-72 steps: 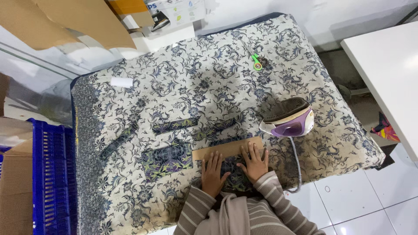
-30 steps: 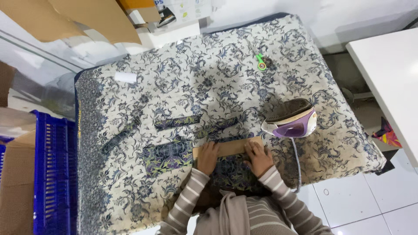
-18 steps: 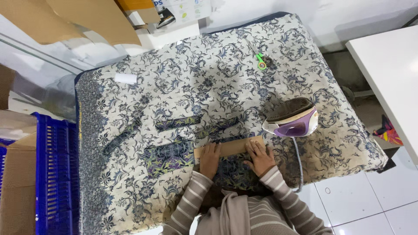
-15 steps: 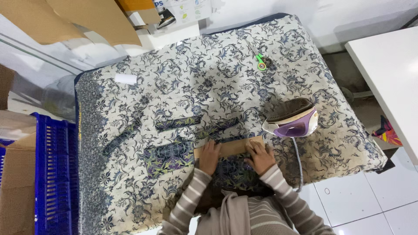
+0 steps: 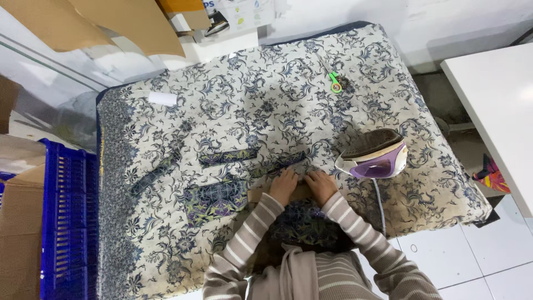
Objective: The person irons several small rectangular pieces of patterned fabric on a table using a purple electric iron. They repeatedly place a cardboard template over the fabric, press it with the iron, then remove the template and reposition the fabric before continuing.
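My left hand [image 5: 284,184] and my right hand [image 5: 321,184] lie side by side, fingers down, on a brown cardboard strip [image 5: 256,195] and the dark patterned fabric piece [image 5: 302,222] under it, at the near edge of the padded table [image 5: 250,111]. Most of the strip is hidden beneath my hands. A narrow dark fabric strip [image 5: 280,162] lies just beyond my fingertips. A purple and white iron [image 5: 375,156] stands on its heel right of my right hand, its cord [image 5: 380,203] running down off the table edge.
More dark fabric pieces lie left of my hands: a squarish one [image 5: 215,197], a strip [image 5: 227,157] and a slanted strip [image 5: 155,173]. A green-handled tool [image 5: 334,83] and a white tag [image 5: 162,99] sit farther back. Blue crate [image 5: 69,222] at left, white table [image 5: 499,105] at right.
My hands have come together from the two ends of the cardboard strip toward its middle and moved slightly forward; the strip is now mostly covered. The iron has not moved.
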